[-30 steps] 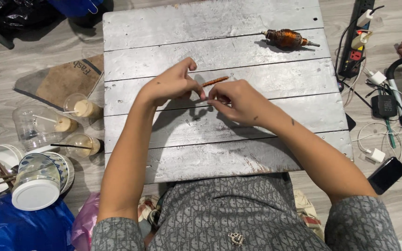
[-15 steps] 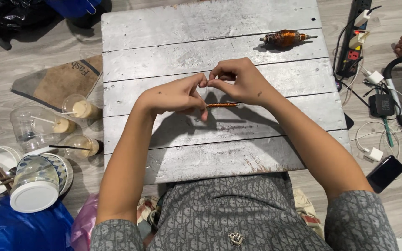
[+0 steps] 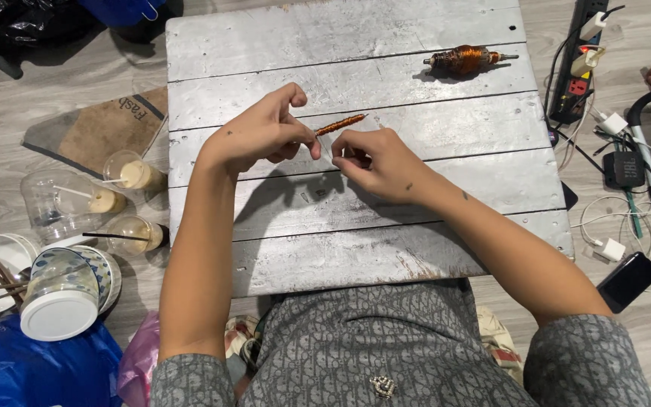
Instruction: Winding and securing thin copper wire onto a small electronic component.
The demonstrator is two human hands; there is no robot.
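Half a second ago both hands met over the small copper coil; now they have come a little apart, and the left hand alone pinches the coil, which points out to 2 o'clock above the table. The right hand is curled, fingertips together, maybe on a thin wire, I cannot tell. The coil is thin, ribbed, shiny orange-brown. The table is grey painted planks, scratched. A wound motor rotor lies at 1 o'clock.

The surface is grey. The little coil is orange. The far motor part is brown. The phone is black.
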